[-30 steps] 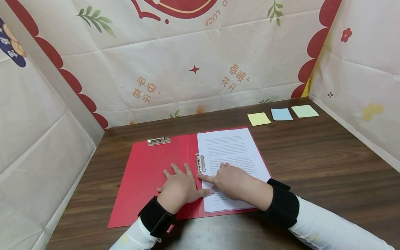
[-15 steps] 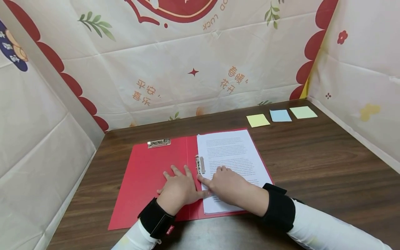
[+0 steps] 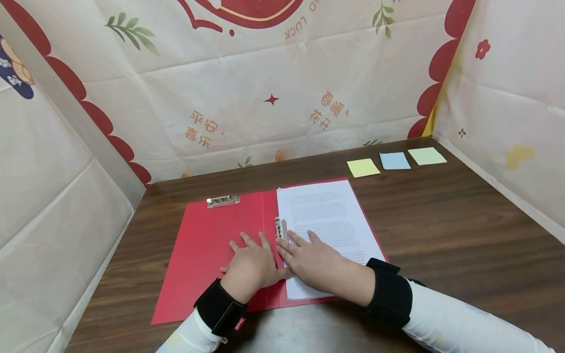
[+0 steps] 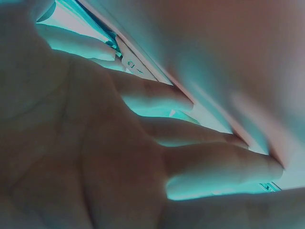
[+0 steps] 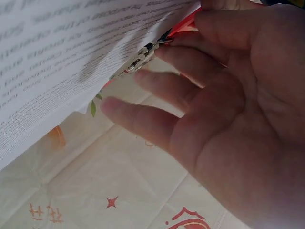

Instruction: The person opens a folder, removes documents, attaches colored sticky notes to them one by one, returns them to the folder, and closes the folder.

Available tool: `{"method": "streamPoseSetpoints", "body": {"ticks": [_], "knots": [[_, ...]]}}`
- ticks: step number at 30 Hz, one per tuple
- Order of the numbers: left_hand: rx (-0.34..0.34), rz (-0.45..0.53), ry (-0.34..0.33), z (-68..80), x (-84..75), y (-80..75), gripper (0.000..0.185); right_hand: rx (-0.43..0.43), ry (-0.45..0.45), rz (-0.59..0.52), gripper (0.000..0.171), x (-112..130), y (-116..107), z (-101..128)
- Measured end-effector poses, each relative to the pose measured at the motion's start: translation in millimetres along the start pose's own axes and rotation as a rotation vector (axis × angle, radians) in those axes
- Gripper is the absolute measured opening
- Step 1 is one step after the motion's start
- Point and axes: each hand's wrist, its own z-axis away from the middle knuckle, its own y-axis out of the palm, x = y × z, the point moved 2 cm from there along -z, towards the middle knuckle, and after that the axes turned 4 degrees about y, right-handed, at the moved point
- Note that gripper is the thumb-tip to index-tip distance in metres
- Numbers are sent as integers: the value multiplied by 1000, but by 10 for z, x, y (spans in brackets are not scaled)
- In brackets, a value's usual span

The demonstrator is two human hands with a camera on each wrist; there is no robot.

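An open red folder (image 3: 207,245) lies on the brown table. A stack of printed white paper (image 3: 328,215) fills its right half, held by a metal clip (image 3: 280,229) at the spine. My left hand (image 3: 252,262) lies flat on the red left cover, fingers spread. My right hand (image 3: 311,257) rests flat on the lower part of the paper, straight fingers reaching toward the clip. In the right wrist view the straight fingers (image 5: 167,90) lie beside the clip (image 5: 138,56) and the paper (image 5: 62,57). The left wrist view shows only the palm (image 4: 95,157) close up.
A second metal clip (image 3: 223,200) sits at the top edge of the left cover. Three sticky-note pads, yellow (image 3: 363,167), blue (image 3: 395,160) and green (image 3: 426,156), lie at the back right. Printed cloth walls (image 3: 265,88) enclose the table on three sides.
My right hand went from pointing its index finger at the paper's left edge to lying flat with all fingers straight, slightly nearer the clip. The left hand stayed put.
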Motion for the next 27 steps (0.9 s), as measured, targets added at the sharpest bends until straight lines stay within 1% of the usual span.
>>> {"method": "streamPoseSetpoints", "body": {"ticks": [3, 6, 9, 11, 14, 17, 20, 23, 27], "knots": [[-6, -11, 9, -20, -13, -13, 119, -4, 12, 49, 79, 17, -27, -16], [-11, -16, 25, -32, -30, -15, 117, -36, 9, 113, 75, 25, -75, -27], [-2, -9, 25, -28, -40, -15, 118, -76, 4, 172, 78, 11, -160, -38], [-3, -9, 16, -21, -37, -16, 120, -80, 14, 186, 82, -15, -238, -52], [-4, 2, 2, -6, -29, -12, 123, -54, 44, 137, 88, -64, -342, -81], [-15, 10, 3, 0, -28, -11, 124, -23, 62, 46, 92, -110, -393, -104], [-17, 11, 3, -5, -24, -1, 124, -10, 88, -45, 98, -148, -386, -112], [-20, 16, -2, -8, -18, 9, 123, 10, 136, -119, 101, -201, -359, -106], [-26, 29, -9, -4, -17, 12, 123, 64, 198, -208, 97, -284, -338, -81]]}}
